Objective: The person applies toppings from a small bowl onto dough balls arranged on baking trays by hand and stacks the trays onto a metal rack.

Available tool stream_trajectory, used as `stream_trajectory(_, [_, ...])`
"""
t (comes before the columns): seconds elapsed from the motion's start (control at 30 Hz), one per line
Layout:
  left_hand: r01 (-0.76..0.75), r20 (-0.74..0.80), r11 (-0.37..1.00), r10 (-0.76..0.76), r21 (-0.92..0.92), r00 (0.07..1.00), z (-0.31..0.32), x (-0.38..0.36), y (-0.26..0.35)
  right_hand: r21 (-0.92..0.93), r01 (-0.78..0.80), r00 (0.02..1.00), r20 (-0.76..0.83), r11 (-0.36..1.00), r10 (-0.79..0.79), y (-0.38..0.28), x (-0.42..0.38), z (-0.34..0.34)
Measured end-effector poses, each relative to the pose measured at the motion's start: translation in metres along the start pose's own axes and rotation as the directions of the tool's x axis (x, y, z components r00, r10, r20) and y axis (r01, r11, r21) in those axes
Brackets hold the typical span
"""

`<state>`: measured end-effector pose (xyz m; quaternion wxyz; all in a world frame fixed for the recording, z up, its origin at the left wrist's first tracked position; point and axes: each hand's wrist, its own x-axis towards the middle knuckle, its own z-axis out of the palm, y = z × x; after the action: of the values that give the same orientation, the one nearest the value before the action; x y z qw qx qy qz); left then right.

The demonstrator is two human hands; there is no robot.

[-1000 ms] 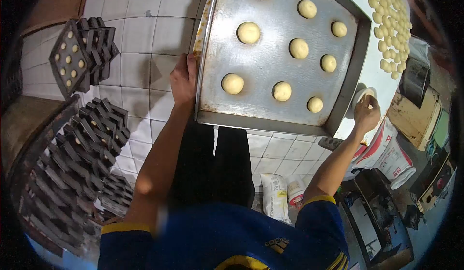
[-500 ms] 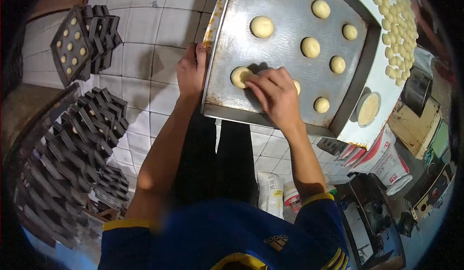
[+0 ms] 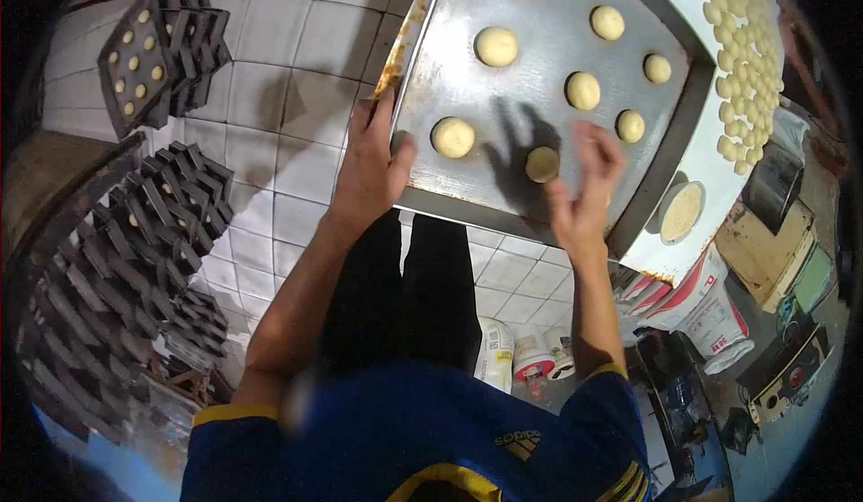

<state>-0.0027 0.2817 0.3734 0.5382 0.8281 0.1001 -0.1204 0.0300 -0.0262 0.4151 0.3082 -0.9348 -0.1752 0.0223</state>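
Observation:
A metal baking tray [image 3: 467,97] with several round dough balls set apart lies before me. My left hand [image 3: 370,169] is closed around the tray's left rim, thumb on the inner side and fingers along the outside. Over the tray's near right part hovers my right hand [image 3: 586,187], fingers spread and holding nothing. Its shadow falls across a dough ball [image 3: 542,165] just left of the hand. Another dough ball [image 3: 452,137] sits nearest my left hand, not touched by it.
Many small dough pieces [image 3: 742,62] cover the white table's right side. A bowl of pale grains [image 3: 680,212] stands beside the tray. Stacked dark trays [image 3: 148,259] fill the left, one upper tray [image 3: 135,62] bearing dough balls. Sacks [image 3: 715,322] stand at lower right.
My right hand has left the near-left dough ball, moved right and spread its fingers. My left hand has shifted lower along the rim, its thumb now over the inner side.

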Motion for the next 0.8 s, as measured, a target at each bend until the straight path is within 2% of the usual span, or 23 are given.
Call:
stream_trajectory(0.03, [-0.033,-0.031,0.999,0.034,0.032,0.999,0.005,0.002,-0.013,0.086,-0.170,0.967,-0.176,0.982,0.183,-0.001,-0.003,-0.012])
stream_trajectory(0.07, [-0.067,-0.063,0.996,0.071,0.066,0.995,0.003,0.005,-0.009,0.149,-0.277,0.916,-0.259,0.949,0.308,0.004,-0.007,-0.024])
stream_trajectory(0.1, [0.071,-0.083,0.995,-0.065,0.072,0.994,0.008,0.001,0.001,0.261,-0.381,0.849,-0.281,0.887,0.447,0.005,-0.016,-0.035])
stream_trajectory(0.13, [0.062,-0.106,0.994,-0.053,0.085,0.993,0.010,-0.005,0.004,0.303,-0.483,0.785,-0.266,0.822,0.559,0.014,-0.034,-0.046])
stream_trajectory(0.17, [0.092,-0.098,0.995,-0.089,0.030,0.991,0.015,-0.012,-0.003,0.438,-0.563,0.684,-0.229,0.700,0.693,0.014,-0.049,-0.055])
stream_trajectory(0.2, [0.113,-0.100,0.993,-0.115,-0.022,0.988,0.015,-0.015,-0.010,0.533,-0.504,0.681,-0.238,0.679,0.692,0.032,-0.077,-0.054])
stream_trajectory(0.23, [0.170,-0.092,0.981,-0.178,-0.090,0.980,0.013,-0.023,-0.009,0.566,-0.526,0.668,-0.186,0.634,0.720,0.022,-0.088,-0.066])
stream_trajectory(0.27, [0.223,-0.083,0.961,-0.239,-0.161,0.968,0.010,-0.036,-0.008,0.642,-0.493,0.670,-0.149,0.587,0.727,0.015,-0.103,-0.071])
stream_trajectory(0.3, [0.189,-0.090,0.962,-0.209,-0.196,0.974,0.003,-0.047,-0.009,0.572,-0.539,0.698,-0.107,0.618,0.708,0.001,-0.107,-0.083])
stream_trajectory(0.33, [0.159,-0.096,0.960,-0.186,-0.232,0.978,-0.006,-0.057,-0.012,0.588,-0.499,0.739,-0.095,0.637,0.667,-0.003,-0.115,-0.086])
stream_trajectory(0.37, [0.142,-0.151,0.964,-0.178,-0.223,0.972,-0.017,-0.066,-0.023,0.515,-0.516,0.765,-0.083,0.685,0.638,-0.015,-0.115,-0.095])
stream_trajectory(0.43, [0.214,-0.022,0.773,-0.283,-0.597,0.959,-0.041,-0.088,-0.036,0.337,-0.461,0.843,-0.121,0.821,0.524,-0.023,-0.109,-0.104])
stream_trajectory(0.47, [0.176,-0.075,0.776,-0.275,-0.606,0.958,-0.063,-0.094,-0.032,0.374,-0.445,0.844,-0.128,0.814,0.520,-0.026,-0.098,-0.101])
stream_trajectory(0.53, [0.244,0.037,0.736,-0.286,-0.631,0.957,-0.107,-0.113,-0.026,0.395,-0.436,0.860,-0.082,0.808,0.504,-0.040,-0.069,-0.103])
stream_trajectory(0.57, [0.257,0.005,0.683,-0.348,-0.684,0.937,-0.126,-0.127,-0.016,0.386,-0.410,0.874,-0.092,0.826,0.477,-0.053,-0.047,-0.102])
stream_trajectory(0.6, [0.230,-0.028,0.680,-0.345,-0.696,0.938,-0.143,-0.139,-0.021,0.379,-0.379,0.888,-0.107,0.844,0.446,-0.067,-0.023,-0.099])
stream_trajectory(0.67, [0.013,-0.176,0.696,-0.199,-0.718,0.964,-0.178,-0.167,-0.035,0.393,-0.317,0.923,-0.080,0.863,0.376,-0.089,0.022,-0.098])
stream_trajectory(0.8, [-0.061,-0.370,0.717,-0.283,-0.694,0.885,-0.245,-0.222,-0.123,0.435,-0.222,0.960,-0.061,0.872,0.275,-0.152,0.109,-0.066])
